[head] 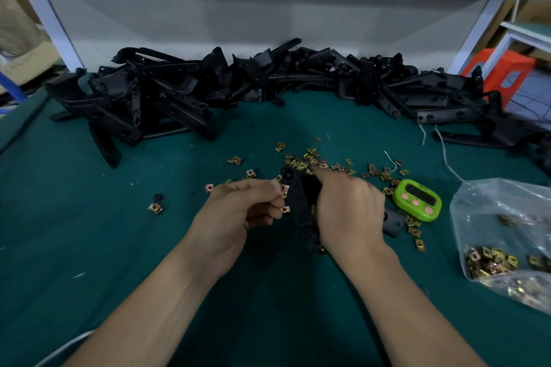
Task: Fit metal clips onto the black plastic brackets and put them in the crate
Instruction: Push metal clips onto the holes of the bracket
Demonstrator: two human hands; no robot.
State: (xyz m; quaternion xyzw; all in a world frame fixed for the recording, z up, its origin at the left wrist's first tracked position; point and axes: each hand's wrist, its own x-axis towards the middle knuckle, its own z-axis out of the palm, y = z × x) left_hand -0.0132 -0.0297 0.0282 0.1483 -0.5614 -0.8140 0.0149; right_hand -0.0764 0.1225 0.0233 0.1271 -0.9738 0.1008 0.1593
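Two hands fit a clip on a black bracket over the green table.

Head view: the right hand [348, 211] grips the black bracket [301, 208], which stands between both hands, just above the table [89, 217]. The left hand [238, 211], fingers curled, pinches a metal clip [283, 190] at the left edge of the bracket. Loose clips [310, 158] lie just behind the hands; a pile of brackets [179, 92] lies farther back. A green timer [416, 199] and a plastic bag [507, 235] of clips are to the right.

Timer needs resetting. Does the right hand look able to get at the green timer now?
Probably, once freed: the right hand grips the bracket; the timer lies uncovered just right of it.
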